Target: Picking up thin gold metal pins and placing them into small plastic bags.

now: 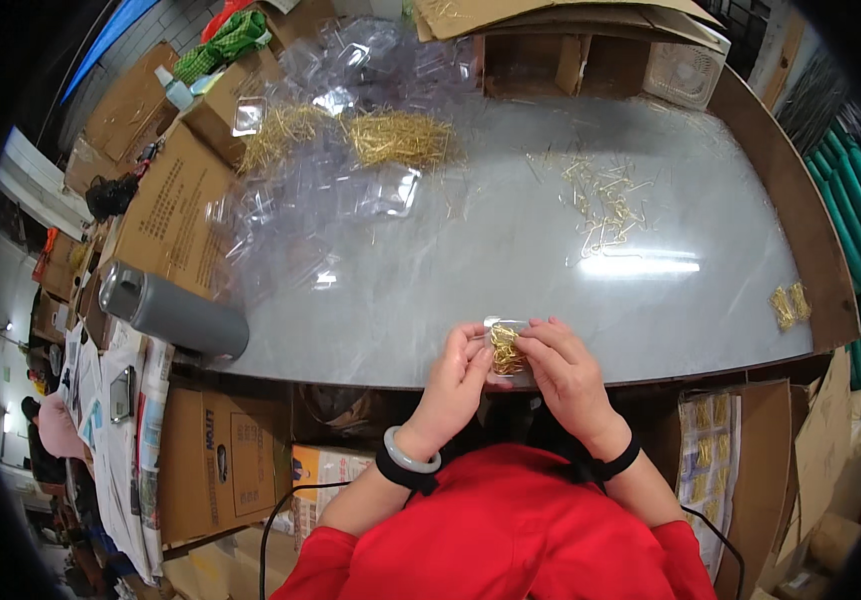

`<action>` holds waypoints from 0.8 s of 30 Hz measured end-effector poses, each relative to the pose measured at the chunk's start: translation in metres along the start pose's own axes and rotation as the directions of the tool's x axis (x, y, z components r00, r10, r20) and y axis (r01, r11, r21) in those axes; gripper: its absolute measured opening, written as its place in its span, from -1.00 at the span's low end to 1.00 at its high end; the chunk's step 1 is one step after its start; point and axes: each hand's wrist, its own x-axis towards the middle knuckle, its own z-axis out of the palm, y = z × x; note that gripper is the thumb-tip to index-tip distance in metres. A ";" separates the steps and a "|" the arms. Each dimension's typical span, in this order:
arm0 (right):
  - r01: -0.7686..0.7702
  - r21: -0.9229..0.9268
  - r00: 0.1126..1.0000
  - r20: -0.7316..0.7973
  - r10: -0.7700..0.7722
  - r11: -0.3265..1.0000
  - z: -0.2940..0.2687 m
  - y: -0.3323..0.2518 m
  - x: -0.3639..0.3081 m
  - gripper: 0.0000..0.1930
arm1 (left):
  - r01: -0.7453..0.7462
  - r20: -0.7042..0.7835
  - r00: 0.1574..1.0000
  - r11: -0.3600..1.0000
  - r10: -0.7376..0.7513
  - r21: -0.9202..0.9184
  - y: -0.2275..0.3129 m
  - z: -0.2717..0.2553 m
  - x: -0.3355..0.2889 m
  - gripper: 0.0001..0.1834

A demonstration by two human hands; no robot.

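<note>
At the table's near edge, both hands hold a small clear plastic clamshell (493, 322) with gold-coloured wire hooks (506, 352) lying in it. My left hand (455, 375) grips its left side, thumb against the hooks. On the other side, my right hand (565, 370) has its fingers bent over the right edge, the fingertips close to the hooks; part of the shell is hidden beneath them. Farther off to the right, loose gold hooks (605, 210) lie scattered on the grey tabletop (430, 290).
Many empty clear shells (290, 225) spread over the table's left, with a dense pile of gold hooks (400, 138) among them. A grey bottle (185, 315) lies at the left edge. Two hook bundles (789, 305) sit far right. Cardboard (800, 190) walls the right side.
</note>
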 end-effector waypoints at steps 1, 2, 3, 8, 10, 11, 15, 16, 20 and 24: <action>-0.022 0.001 1.000 0.005 0.022 1.000 0.001 0.004 0.000 -0.69 | -0.001 -0.008 1.000 0.978 0.002 0.207 0.000 -0.001 0.002 -0.67; -0.023 -0.003 1.000 0.001 0.023 1.000 0.000 0.008 0.002 -0.69 | 0.042 -0.022 0.999 0.907 -0.036 0.418 0.004 -0.003 0.002 -0.59; -0.019 0.004 0.999 0.028 0.019 1.000 -0.002 0.008 0.003 -0.70 | 0.044 -0.018 0.999 0.908 -0.040 0.417 0.001 -0.007 0.002 -0.59; -0.019 -0.011 0.991 0.135 0.020 1.000 -0.006 0.012 0.005 -0.67 | -0.513 0.262 0.796 0.377 0.546 0.771 -0.011 -0.007 0.017 -0.42; -0.151 0.214 0.988 0.051 0.143 0.965 -0.008 0.005 0.010 -0.54 | -0.509 0.313 0.815 0.343 0.488 0.790 -0.015 -0.004 0.023 -0.38; -0.155 0.213 0.988 0.053 0.147 0.965 -0.012 0.003 0.010 -0.54 | -0.510 0.363 0.827 0.303 0.429 0.805 -0.016 -0.003 0.025 -0.33; -0.311 0.130 0.950 0.008 0.313 0.942 -0.022 -0.003 -0.011 -0.41 | -0.498 0.352 0.830 0.290 0.432 0.817 -0.020 0.002 0.022 -0.33; -0.302 0.036 0.952 0.050 0.301 0.953 -0.020 -0.006 -0.015 -0.39 | -0.489 0.346 0.830 0.272 0.438 0.829 -0.020 0.004 0.021 -0.34; -0.258 -0.021 0.959 0.120 0.259 0.966 -0.017 -0.016 -0.021 -0.33 | -0.485 0.317 0.822 0.289 0.474 0.825 -0.024 0.008 0.022 -0.37; -0.329 0.007 0.943 -0.051 0.329 0.944 -0.020 -0.006 -0.016 -0.52 | -0.484 0.337 0.826 0.264 0.452 0.834 -0.021 0.009 0.020 -0.38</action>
